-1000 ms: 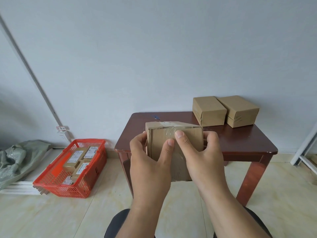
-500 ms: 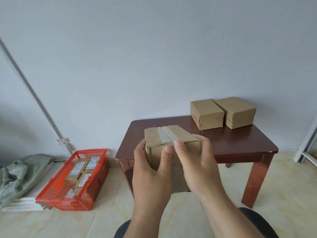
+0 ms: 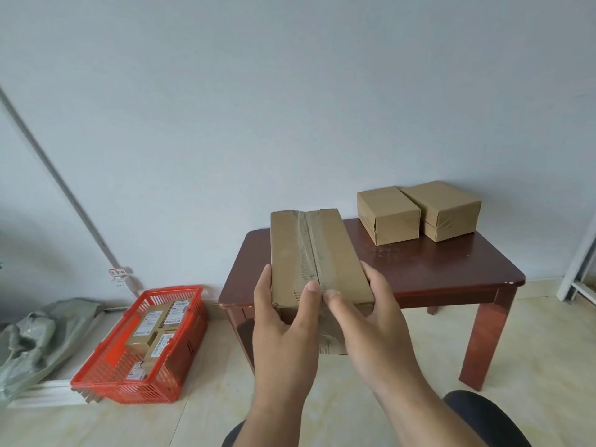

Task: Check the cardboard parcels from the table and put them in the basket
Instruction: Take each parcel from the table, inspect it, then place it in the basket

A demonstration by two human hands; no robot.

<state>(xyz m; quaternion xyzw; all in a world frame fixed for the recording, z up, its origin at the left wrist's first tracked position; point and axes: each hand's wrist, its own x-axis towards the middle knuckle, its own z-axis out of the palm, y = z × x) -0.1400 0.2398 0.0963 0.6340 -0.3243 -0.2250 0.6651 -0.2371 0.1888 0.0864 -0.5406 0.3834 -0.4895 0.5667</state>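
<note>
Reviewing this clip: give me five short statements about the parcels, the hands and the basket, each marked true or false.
1. Both hands grip one taped parcel: left hand, right hand. True.
2. Three parcels remain on the table. False: two, a nearer parcel and a farther parcel, side by side at the back.
3. The red basket stands on the table. False: it is on the floor, left of the table.
4. The basket already holds labelled parcels. True.
5. The held parcel shows a shipping label on top. False: only tape along its seam.
</note>
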